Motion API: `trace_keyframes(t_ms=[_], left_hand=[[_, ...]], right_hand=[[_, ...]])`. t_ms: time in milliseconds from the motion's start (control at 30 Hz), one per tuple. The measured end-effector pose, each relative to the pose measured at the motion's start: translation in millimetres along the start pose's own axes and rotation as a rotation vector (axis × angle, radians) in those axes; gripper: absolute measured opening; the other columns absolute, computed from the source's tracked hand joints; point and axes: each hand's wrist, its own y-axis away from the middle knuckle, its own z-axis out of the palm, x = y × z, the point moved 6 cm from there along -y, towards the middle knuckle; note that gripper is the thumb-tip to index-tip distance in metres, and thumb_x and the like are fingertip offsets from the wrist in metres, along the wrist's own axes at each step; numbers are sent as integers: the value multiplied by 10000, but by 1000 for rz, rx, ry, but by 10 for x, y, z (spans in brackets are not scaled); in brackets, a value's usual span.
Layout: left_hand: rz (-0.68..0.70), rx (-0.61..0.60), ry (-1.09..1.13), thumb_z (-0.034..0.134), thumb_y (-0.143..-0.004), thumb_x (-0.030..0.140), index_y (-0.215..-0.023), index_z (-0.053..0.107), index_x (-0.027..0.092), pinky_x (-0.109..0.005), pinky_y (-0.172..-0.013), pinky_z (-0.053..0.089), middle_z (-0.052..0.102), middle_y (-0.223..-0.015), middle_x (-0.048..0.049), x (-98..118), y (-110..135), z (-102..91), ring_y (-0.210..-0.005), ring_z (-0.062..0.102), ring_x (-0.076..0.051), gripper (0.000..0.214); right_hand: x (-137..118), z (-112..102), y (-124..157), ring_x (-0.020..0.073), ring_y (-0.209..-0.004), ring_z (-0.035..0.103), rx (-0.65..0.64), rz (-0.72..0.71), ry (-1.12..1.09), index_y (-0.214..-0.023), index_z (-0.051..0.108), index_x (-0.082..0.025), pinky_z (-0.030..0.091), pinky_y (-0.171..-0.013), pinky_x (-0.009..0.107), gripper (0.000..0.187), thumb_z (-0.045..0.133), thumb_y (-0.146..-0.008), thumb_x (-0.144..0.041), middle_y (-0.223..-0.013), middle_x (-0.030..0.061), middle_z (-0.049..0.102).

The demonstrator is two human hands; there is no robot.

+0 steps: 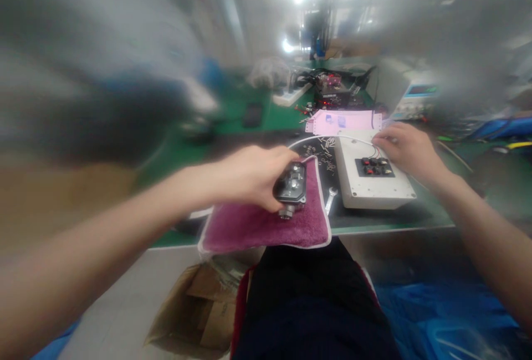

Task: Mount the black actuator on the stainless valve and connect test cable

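My left hand (258,174) is wrapped round a small dark box (294,183) with a clear front and a metal gland fitting (286,212) on its near end. The box rests on a purple cloth (261,227) with a white edge. From the far side of the box a white cable (324,137) arcs to the right. My right hand (409,149) pinches this cable near its end, above a white case (378,196). Thin wires (376,152) hang there at the black terminal block (375,168) with red parts; whether they touch it I cannot tell.
A wrench (331,200) lies between the cloth and the case. Small loose metal parts (328,155) are scattered behind it. Pink paper (347,122), a black device (332,98) and a pale instrument with a display (409,91) stand farther back. Below the bench is a cardboard box (191,315).
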Motion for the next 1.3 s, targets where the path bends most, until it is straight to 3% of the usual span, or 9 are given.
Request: trace_keyframes(t_ms=[233,467,633,700,800,900,1000,1167,1300], left_hand=[[56,-35,-36,812,-692,633,-1460,542,234,-354,-688,504,698,-1269,-81,13,-98,-32,-902,730,-288,907],[40,-62,6,813,-710,608,-1511,498,218,-342,-732,519,687,-1292,-86,31,-57,-64,-982,730,-296,945],[64,-62,40,785,-758,606,-1520,496,225,-344,-788,527,675,-1318,-96,54,-15,-81,-1036,720,-298,899],[89,-37,14,804,-740,585,-1522,488,211,-352,-780,526,663,-1353,-112,77,12,-67,-1058,711,-313,922],[90,13,-20,814,-739,543,-1533,464,211,-356,-792,525,644,-1394,-128,69,64,-45,-1074,707,-324,929],[43,25,24,787,-773,540,-1514,473,209,-340,-839,532,656,-1347,-121,9,95,-21,-1060,717,-303,870],[31,20,70,791,-767,535,-1497,490,197,-329,-872,539,660,-1334,-121,-15,88,-13,-1070,719,-292,859],[58,14,179,831,-749,523,-1492,550,223,-325,-947,541,685,-1367,-107,-126,58,-75,-1135,714,-282,849],[-47,-57,501,869,-742,548,-1443,640,242,-305,-1016,549,737,-1368,-61,-503,58,-60,-1182,722,-257,799]], right_hand=[[45,9,-69,274,-957,717,-62,40,-48,-950,805,-215,516,-879,403,285,605,-987,-415,-1051,94,789],[17,-65,-100,292,-932,708,-40,87,-40,-958,803,-218,503,-826,406,226,673,-944,-403,-1042,114,793],[-586,-529,554,362,-1056,667,280,213,10,-1237,723,-195,450,-885,487,304,538,-1072,-370,-1153,225,752],[-1029,-597,924,321,-1011,687,437,196,-91,-1247,685,-251,484,-893,460,223,611,-1052,-330,-1137,168,753],[-1834,-124,1117,320,-1069,680,30,-123,-403,-1351,627,-300,534,-937,475,372,722,-992,-325,-1174,100,748],[-2188,411,1000,409,-1283,597,-198,-85,-528,-1452,567,-174,499,-1069,576,711,835,-893,-522,-1404,207,655],[-2263,740,784,420,-1158,628,-264,-40,-542,-1262,664,-138,509,-988,594,620,862,-852,-559,-1211,202,716],[-2246,790,687,371,-1086,623,-283,16,-599,-1091,678,-166,491,-958,531,412,836,-870,-475,-1106,150,723],[-2266,724,649,266,-972,677,-304,113,-756,-1191,654,-218,526,-872,414,493,826,-869,-549,-1074,59,739]])
